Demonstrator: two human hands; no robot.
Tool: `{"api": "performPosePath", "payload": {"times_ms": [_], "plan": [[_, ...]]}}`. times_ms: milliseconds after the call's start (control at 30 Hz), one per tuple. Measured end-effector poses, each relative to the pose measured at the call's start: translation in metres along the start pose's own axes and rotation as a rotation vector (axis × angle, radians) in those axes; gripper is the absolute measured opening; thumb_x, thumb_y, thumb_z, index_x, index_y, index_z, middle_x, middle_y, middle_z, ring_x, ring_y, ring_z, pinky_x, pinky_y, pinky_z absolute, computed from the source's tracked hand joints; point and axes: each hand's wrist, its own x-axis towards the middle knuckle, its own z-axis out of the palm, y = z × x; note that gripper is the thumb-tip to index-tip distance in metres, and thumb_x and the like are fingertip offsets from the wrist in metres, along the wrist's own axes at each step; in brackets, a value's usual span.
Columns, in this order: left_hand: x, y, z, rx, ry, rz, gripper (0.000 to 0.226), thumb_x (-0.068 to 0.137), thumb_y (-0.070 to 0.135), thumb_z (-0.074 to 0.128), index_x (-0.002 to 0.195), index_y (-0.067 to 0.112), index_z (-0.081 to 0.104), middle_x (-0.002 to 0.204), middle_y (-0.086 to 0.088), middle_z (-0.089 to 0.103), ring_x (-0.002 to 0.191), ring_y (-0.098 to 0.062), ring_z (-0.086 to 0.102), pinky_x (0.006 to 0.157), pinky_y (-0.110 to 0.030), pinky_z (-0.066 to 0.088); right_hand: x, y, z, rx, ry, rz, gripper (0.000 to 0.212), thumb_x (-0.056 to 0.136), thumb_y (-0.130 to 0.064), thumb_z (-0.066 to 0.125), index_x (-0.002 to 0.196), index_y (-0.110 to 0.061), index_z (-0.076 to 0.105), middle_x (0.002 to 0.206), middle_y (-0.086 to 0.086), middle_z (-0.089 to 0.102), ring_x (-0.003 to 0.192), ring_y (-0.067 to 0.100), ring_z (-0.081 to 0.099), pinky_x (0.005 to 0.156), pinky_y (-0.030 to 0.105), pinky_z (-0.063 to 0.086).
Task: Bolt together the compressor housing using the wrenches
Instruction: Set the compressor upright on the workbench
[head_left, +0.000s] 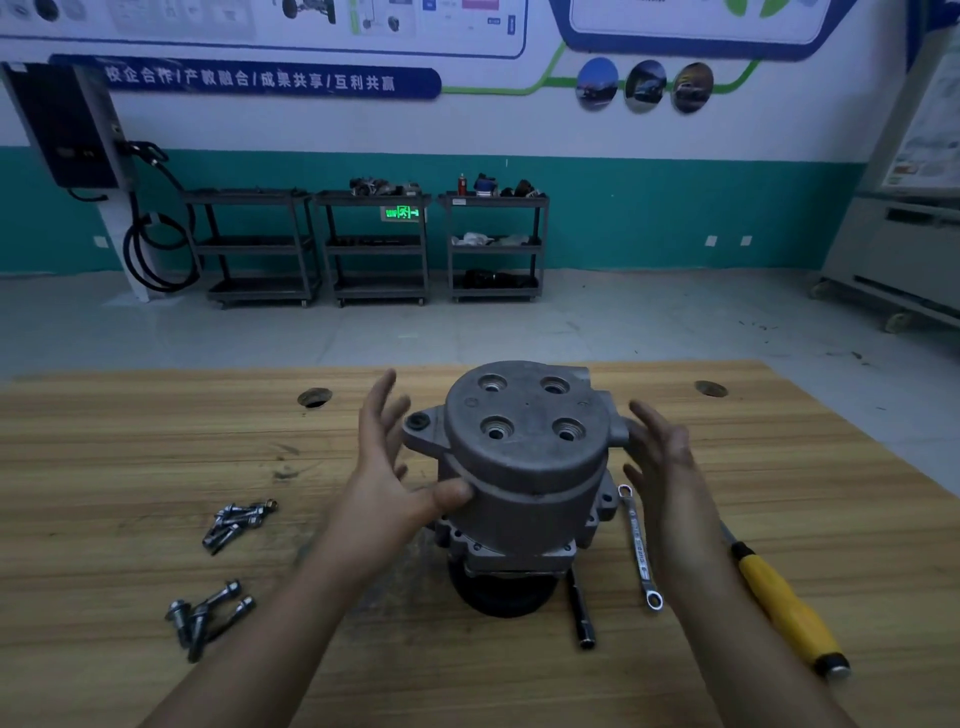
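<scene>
Compressor housing (524, 467) upright mid-counter (156, 441), four open holes in top face. Left hand (384, 467) spread wide, thumb on housing's left side; right hand (662, 467) spread wide, just beside its right side. Ring wrench (640, 545) and black socket bar (581, 608) lie at base, near right; yellow-handled tool (784, 608) further right, partly under right forearm. Far bolt pile (239, 522) and near bolt pile (205, 613) lie left.

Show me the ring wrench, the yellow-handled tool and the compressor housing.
ring wrench (640, 548), head view, mid shank.
yellow-handled tool (784, 608), head view, yellow grip.
compressor housing (524, 441), head view, top face.
</scene>
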Motion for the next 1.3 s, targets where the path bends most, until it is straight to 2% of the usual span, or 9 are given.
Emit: {"api": "performPosePath", "payload": {"times_ms": [133,200,300,433,633,800,967,1133,1300], "plan": [[-0.005,-0.028,0.012,-0.350,0.125,-0.202,0.086,0.056,0.066,0.068,0.131,0.028,0.047,0.135,-0.004,0.054,0.124,-0.022,0.050,0.102,-0.048,0.040,-0.006,0.021,0.024,0.234,0.010,0.261,0.032,0.100,-0.033,0.039,0.098,-0.021,0.069,0.101,0.004,0.072,0.091,0.018,0.067,0.075,0.034,0.050],[-0.006,-0.029,0.017,-0.404,0.203,-0.199,0.079,0.062,0.065,0.063,0.127,0.021,0.055,0.127,-0.007,0.061,0.121,-0.027,0.054,0.102,-0.053,0.041,-0.007,0.022,0.036,0.274,0.081,0.247,0.029,0.097,-0.019,0.043,0.088,-0.015,0.070,0.092,0.007,0.072,0.089,0.024,0.067,0.076,0.039,0.050],[-0.011,-0.024,0.025,-0.320,0.226,-0.180,0.075,0.065,0.074,0.053,0.121,0.026,0.062,0.119,0.001,0.066,0.115,-0.020,0.059,0.100,-0.050,0.044,-0.010,0.024,0.044,0.296,0.211,0.183,0.032,0.093,-0.010,0.044,0.076,-0.017,0.070,0.084,0.006,0.070,0.088,0.028,0.063,0.078,0.045,0.046],[-0.015,-0.021,0.023,-0.270,0.255,-0.178,0.064,0.064,0.077,0.050,0.110,0.035,0.068,0.111,0.010,0.069,0.108,-0.013,0.063,0.094,-0.041,0.050,-0.013,0.021,0.055,0.344,0.272,0.154,0.047,0.093,-0.007,0.041,0.055,-0.024,0.062,0.064,-0.004,0.061,0.074,0.020,0.052,0.070,0.038,0.038],[-0.026,-0.017,0.006,-0.284,0.309,-0.145,0.055,0.065,0.076,0.051,0.100,0.038,0.071,0.108,0.005,0.071,0.108,-0.016,0.064,0.098,-0.049,0.046,-0.025,0.026,0.072,0.387,0.239,0.151,0.043,0.093,-0.009,0.040,0.058,-0.023,0.060,0.069,0.003,0.058,0.074,0.023,0.050,0.068,0.037,0.037],[-0.045,-0.015,-0.016,-0.328,0.407,-0.119,0.046,0.066,0.071,0.052,0.093,0.040,0.073,0.104,0.005,0.072,0.102,-0.015,0.066,0.090,-0.041,0.050,-0.040,0.027,0.097,0.419,0.153,0.170,0.043,0.093,-0.011,0.042,0.061,-0.026,0.066,0.070,-0.003,0.064,0.077,0.018,0.056,0.069,0.034,0.040],[-0.063,-0.012,-0.037,-0.341,0.366,-0.106,0.043,0.070,0.065,0.052,0.091,0.036,0.074,0.103,0.004,0.073,0.098,-0.012,0.067,0.082,-0.034,0.050,-0.052,0.033,0.106,0.327,0.071,0.144,0.035,0.094,-0.016,0.043,0.075,-0.027,0.071,0.084,-0.001,0.070,0.088,0.019,0.063,0.073,0.035,0.045],[-0.073,-0.026,-0.048,-0.260,0.325,-0.099,0.052,0.075,0.067,0.045,0.099,0.030,0.073,0.108,0.006,0.071,0.105,-0.009,0.064,0.089,-0.033,0.049,-0.051,0.032,0.104,0.318,0.042,0.140,0.034,0.095,-0.016,0.043,0.080,-0.024,0.072,0.093,0.004,0.071,0.095,0.024,0.063,0.078,0.040,0.046],[-0.084,-0.037,-0.069,-0.106,0.357,-0.003,0.028,0.093,0.030,0.048,0.089,0.022,0.074,0.093,0.006,0.074,0.092,-0.005,0.068,0.071,-0.009,0.049,-0.048,0.032,0.102,0.381,0.039,0.183,0.025,0.093,-0.014,0.043,0.090,-0.014,0.067,0.099,0.011,0.067,0.094,0.027,0.060,0.075,0.038,0.043]]}}
